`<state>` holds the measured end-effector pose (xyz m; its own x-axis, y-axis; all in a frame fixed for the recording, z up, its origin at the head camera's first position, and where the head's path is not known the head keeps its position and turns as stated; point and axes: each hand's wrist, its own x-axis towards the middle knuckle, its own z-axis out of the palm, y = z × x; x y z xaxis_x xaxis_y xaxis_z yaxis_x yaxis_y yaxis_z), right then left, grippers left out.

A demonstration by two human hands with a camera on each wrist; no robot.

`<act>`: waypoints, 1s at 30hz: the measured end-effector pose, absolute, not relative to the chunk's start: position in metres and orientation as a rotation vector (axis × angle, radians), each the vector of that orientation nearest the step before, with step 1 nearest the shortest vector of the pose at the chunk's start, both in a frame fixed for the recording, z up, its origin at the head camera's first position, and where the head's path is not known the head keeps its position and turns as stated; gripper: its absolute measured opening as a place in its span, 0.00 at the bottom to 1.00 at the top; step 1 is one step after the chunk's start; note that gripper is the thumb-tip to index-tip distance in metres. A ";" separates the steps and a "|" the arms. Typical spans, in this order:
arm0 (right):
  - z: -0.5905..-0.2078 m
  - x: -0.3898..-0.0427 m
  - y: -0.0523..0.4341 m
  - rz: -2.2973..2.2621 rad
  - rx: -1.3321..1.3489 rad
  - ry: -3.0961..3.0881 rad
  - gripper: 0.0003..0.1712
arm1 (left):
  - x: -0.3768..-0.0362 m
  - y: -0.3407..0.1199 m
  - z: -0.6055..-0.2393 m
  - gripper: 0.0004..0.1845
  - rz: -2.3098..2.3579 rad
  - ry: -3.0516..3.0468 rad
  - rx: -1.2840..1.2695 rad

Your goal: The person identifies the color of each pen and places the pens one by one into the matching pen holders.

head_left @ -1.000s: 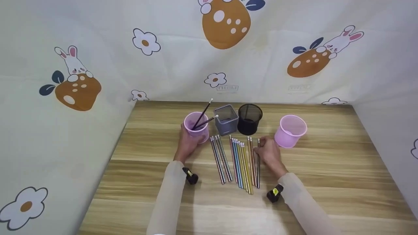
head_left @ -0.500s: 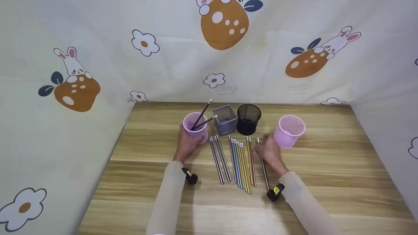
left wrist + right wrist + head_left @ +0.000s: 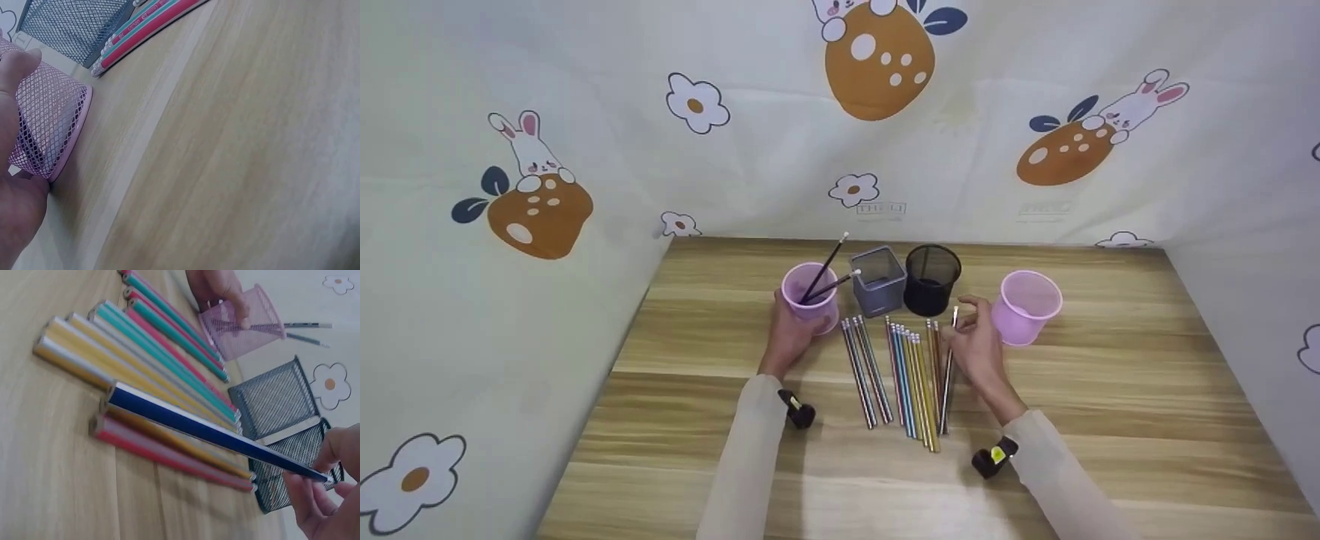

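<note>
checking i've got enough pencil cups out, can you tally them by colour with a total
Pink: 2, the left pink cup gripped by the left hand and the right pink cup near the right hand
Grey: 1, the square grey cup
Black: 1, the round black cup
Total: 4

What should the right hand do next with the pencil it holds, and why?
Probably carry the dark pencil over to the pink cup in the left hand and lower it in: the right hand pinches it near its eraser end, and two similar dark pencils already lean in that cup.
</note>
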<state>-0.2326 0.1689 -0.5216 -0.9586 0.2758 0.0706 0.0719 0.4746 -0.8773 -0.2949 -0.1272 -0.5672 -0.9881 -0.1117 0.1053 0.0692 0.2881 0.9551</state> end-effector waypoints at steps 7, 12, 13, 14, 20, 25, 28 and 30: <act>-0.512 -0.230 0.159 1.532 -0.269 -2.436 0.28 | -0.294 -0.127 -0.567 0.48 -1.828 -2.364 0.015; -0.499 -0.233 0.151 1.792 -0.219 -2.246 0.28 | -0.293 -0.128 -0.567 0.48 -1.842 -2.350 0.012; -0.496 -0.234 0.149 1.872 -0.210 -2.178 0.29 | -0.293 -0.127 -0.567 0.48 -1.841 -2.352 0.011; -0.492 -0.235 0.147 1.936 -0.201 -2.114 0.28 | -0.293 -0.127 -0.566 0.48 -1.842 -2.355 0.013; -0.473 -0.240 0.136 2.002 -0.145 -1.950 0.27 | -0.293 -0.127 -0.566 0.49 -1.834 -2.365 -0.006; -0.461 -0.243 0.127 1.935 -0.124 -1.934 0.25 | -0.293 -0.127 -0.567 0.49 -1.829 -2.359 -0.046; -0.452 -0.245 0.120 1.979 -0.097 -1.865 0.24 | -0.293 -0.128 -0.568 0.49 -1.830 -2.356 -0.031; -0.446 -0.246 0.115 2.020 -0.068 -1.805 0.23 | -0.293 -0.128 -0.569 0.50 -1.835 -2.354 -0.020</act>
